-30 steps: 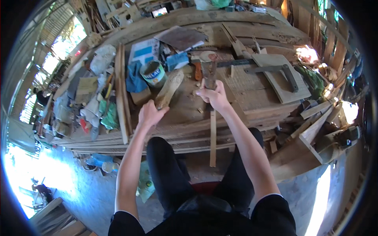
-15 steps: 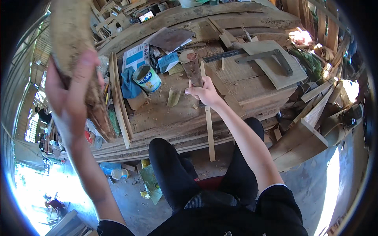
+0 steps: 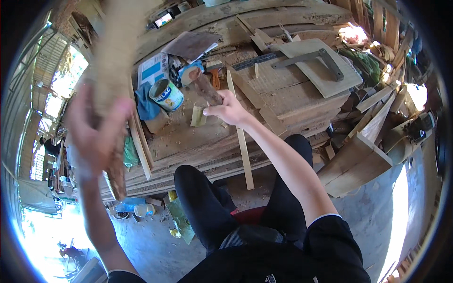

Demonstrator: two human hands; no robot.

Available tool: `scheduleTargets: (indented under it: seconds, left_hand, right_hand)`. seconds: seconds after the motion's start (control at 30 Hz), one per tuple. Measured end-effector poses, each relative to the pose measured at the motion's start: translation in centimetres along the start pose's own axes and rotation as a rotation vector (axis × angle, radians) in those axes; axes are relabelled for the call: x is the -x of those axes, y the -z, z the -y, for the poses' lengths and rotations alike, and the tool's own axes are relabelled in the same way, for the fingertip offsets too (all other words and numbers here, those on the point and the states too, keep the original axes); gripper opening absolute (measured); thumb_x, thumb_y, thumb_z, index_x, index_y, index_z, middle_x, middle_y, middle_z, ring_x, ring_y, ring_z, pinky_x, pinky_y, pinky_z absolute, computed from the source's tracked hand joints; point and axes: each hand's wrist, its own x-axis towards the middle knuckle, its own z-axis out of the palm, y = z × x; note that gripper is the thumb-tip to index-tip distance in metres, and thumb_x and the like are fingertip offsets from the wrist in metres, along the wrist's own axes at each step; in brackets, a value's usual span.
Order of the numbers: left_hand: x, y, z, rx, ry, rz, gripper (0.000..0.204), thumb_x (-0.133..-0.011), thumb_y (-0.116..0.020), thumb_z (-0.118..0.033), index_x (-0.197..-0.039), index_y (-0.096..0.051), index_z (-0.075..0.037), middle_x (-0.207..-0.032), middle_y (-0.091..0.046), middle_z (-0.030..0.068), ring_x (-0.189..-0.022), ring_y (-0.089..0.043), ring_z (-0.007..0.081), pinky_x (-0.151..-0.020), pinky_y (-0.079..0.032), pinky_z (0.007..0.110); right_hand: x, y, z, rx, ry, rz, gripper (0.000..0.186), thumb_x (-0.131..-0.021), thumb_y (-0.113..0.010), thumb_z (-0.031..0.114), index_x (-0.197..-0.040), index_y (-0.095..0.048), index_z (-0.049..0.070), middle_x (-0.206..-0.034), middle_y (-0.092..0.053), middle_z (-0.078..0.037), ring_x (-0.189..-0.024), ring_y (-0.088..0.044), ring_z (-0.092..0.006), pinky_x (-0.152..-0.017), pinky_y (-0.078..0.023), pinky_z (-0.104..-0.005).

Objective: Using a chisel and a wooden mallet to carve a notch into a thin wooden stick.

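On the left, my left hand [image 3: 96, 127] grips a long rough piece of wood [image 3: 115, 56] held upright, with bark along its lower edge. Hand and wood are both smeared by motion, and the wood's top runs out of view. My right hand [image 3: 229, 108] is closed round a short, thick brown wooden piece [image 3: 206, 87] with a rounded, paler far end, tilted up over the workbench [image 3: 174, 141]. Close by that hand lie a small yellowish scrap [image 3: 198, 114] and a thin wooden strip [image 3: 243, 151] that overhangs the bench's front edge.
An open tin can [image 3: 166, 94] stands by a blue cloth [image 3: 147, 101]. Long battens [image 3: 137, 137] lie at the bench's left. At the right, a metal square [image 3: 325, 59] rests on a pale flat panel [image 3: 306, 75]. An orange-handled tool [image 3: 215, 78] lies beyond my right hand.
The brown wooden piece has swung leftward with my right hand. My left hand has turned the long wood more upright and shifted it right at the top. The view has tilted slightly.
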Motion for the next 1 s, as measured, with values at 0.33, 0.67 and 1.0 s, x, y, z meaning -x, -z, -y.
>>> scheduleTargets:
  seconds: [0.33,0.67,1.0]
  left_hand:
    - [-0.7,-3.1,2.4,-0.213,-0.154,0.375,0.047,-0.077,-0.076,-0.030,-0.106,-0.060,0.004,-0.089,-0.066,0.0130,-0.082,-0.063,0.0215,-0.078,-0.049,0.034]
    - [-4.4,7.7,0.6,0.115,-0.036,0.124,0.047,-0.093,-0.054,-0.036,-0.118,-0.057,0.003,-0.099,-0.063,0.0076,-0.071,-0.059,0.0127,-0.074,-0.048,0.026]
    - [-1.9,-0.7,1.5,-0.111,-0.003,0.571,0.062,-0.076,-0.075,-0.037,-0.117,-0.056,0.005,-0.097,-0.065,0.0147,-0.083,-0.062,0.0176,-0.081,-0.048,0.031]
  right_hand:
    - [-0.1,-1.1,0.7,-0.144,0.075,0.007,0.020,-0.075,-0.072,0.006,-0.070,-0.053,0.008,-0.057,-0.048,0.003,-0.047,-0.041,-0.0051,-0.044,-0.026,-0.0245]
    - [-0.3,-0.6,0.9,-0.122,0.075,-0.001,0.019,-0.075,-0.072,0.004,-0.074,-0.054,0.007,-0.058,-0.049,0.003,-0.047,-0.040,-0.0047,-0.044,-0.025,-0.0239]
    - [0.2,0.0,-0.3,-0.004,0.001,0.047,0.014,-0.073,-0.072,0.006,-0.084,-0.065,0.002,-0.068,-0.059,0.002,-0.058,-0.048,-0.0066,-0.052,-0.034,-0.0243]
